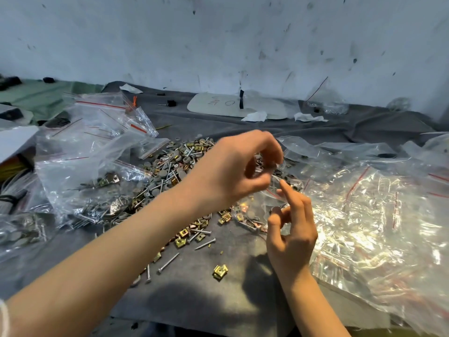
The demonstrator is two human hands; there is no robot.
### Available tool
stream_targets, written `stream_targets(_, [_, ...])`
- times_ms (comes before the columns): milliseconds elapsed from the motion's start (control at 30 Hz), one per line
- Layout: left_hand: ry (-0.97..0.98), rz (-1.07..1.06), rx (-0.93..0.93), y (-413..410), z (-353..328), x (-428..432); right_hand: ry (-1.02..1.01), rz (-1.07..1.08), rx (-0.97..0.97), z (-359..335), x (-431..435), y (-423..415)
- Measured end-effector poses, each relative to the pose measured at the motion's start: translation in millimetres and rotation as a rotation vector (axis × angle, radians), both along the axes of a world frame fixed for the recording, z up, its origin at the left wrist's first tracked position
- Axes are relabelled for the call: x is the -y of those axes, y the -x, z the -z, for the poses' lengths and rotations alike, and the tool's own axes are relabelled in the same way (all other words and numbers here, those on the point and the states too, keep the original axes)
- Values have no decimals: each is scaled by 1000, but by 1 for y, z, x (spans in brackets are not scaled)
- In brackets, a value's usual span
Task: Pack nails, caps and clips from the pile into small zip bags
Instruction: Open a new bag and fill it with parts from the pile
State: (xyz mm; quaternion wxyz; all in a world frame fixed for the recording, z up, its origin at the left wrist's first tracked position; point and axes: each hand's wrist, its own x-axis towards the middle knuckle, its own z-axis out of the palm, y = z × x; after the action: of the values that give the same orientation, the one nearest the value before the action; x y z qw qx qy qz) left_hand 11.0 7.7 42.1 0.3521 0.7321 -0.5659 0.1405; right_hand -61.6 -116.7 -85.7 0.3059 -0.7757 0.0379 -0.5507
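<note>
Step in hand: filling one bag. The small zip bag (257,210) is held just above the counter (194,293), between the two hands at the near right edge of the pile (170,166). Its red seal line shows near the top, and several clips and nails already lie in its lower end.

Left hand (233,173): it reaches across over the bag's mouth, its fingers curled in toward the thumb. The fingertips are blurred, so I cannot tell whether they pinch the bag's lip or hold pieces for dropping in.

Right hand (294,234): the thumb and the curled fingers pinch the bag's near edge, and the index finger stands straight, pointing up.

Loose stock lies on the counter nearer the person, including a brass clip (220,271) and a nail (167,263). Filled bags (92,181) lie to the left and a heap of empty bags (376,215) to the right.

Judgement: the bag appears partly loaded. The next move calls for keeping the mouth held open while pieces go in, then pressing the seal shut along its whole length. The thin film and pointed nails suggest a risk of puncture or spillage.
</note>
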Motion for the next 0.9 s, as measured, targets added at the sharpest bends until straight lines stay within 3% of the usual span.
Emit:
stream_targets(133, [-187, -63, -20, -2, 13, 9, 1, 8, -6, -1, 0, 1])
stream_targets(233, [-81, -86, -72, -6, 19, 0, 0, 18, -1, -2, 0, 1])
stream_targets(333, [46, -238, -82, -18, 22, -15, -6, 13, 1, -2, -1, 0])
stream_targets(533, [-540, -439, -1, -34, 75, -35, -21, 24, -1, -3, -1, 0])
stream_targets(633, [-612, -421, 50, -38, 96, -32, -25, 24, -4, -3, -1, 0])
stream_targets(800, [-695, -590, 316, -43, 106, -14, -28, 26, -6, -2, -1, 0])
stream_targets(900, [-665, -643, 318, -45, 108, -8, -25, 22, -5, -3, -1, 0])
